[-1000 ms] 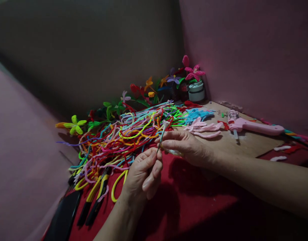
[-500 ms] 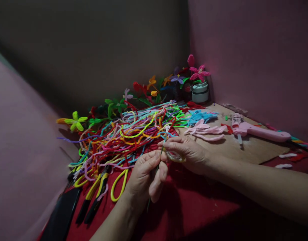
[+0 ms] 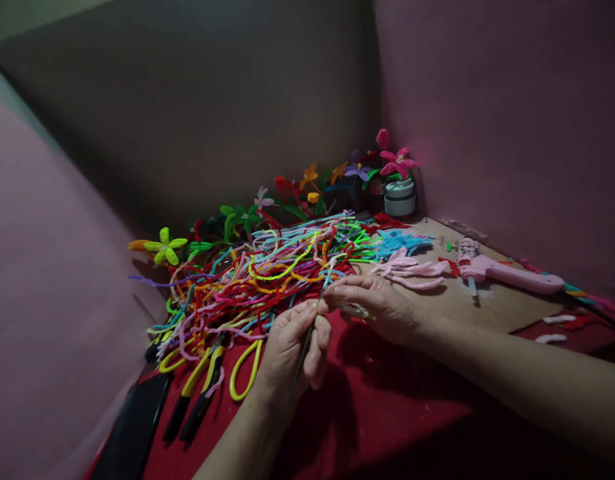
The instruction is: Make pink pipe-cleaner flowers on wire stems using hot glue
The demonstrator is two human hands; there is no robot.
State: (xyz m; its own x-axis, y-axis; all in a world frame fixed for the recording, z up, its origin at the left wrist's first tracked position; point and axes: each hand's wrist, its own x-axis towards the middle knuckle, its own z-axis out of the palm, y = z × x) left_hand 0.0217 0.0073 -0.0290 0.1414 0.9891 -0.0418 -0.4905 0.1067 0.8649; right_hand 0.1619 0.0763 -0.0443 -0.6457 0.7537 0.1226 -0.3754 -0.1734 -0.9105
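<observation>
My left hand (image 3: 298, 339) is closed, with thumb and forefinger pinching a thin dark green stem (image 3: 303, 353). The stem slants up and away, ending in a small white and pale blue tip (image 3: 330, 267). My right hand (image 3: 375, 307) is closed beside it, its fingertips at the stem just below the tip. Against its palm and curled fingers sits a pale ring, apparently a roll of tape (image 3: 356, 310), partly hidden. Behind both hands lies a tangled heap of coloured pipe cleaners (image 3: 247, 280).
Pliers (image 3: 200, 387) with yellow and black handles and a black flat object (image 3: 132, 427) lie at left. A pink glue gun (image 3: 507, 272), pink petals (image 3: 412, 270) and blue pieces (image 3: 400, 244) rest on a brown board (image 3: 497, 310). Pipe-cleaner flowers (image 3: 166, 247) line the back wall.
The camera view has tilted slightly, shifting the scene. Both hands keep hold at the stem, and the right fingertips have shifted only slightly along it.
</observation>
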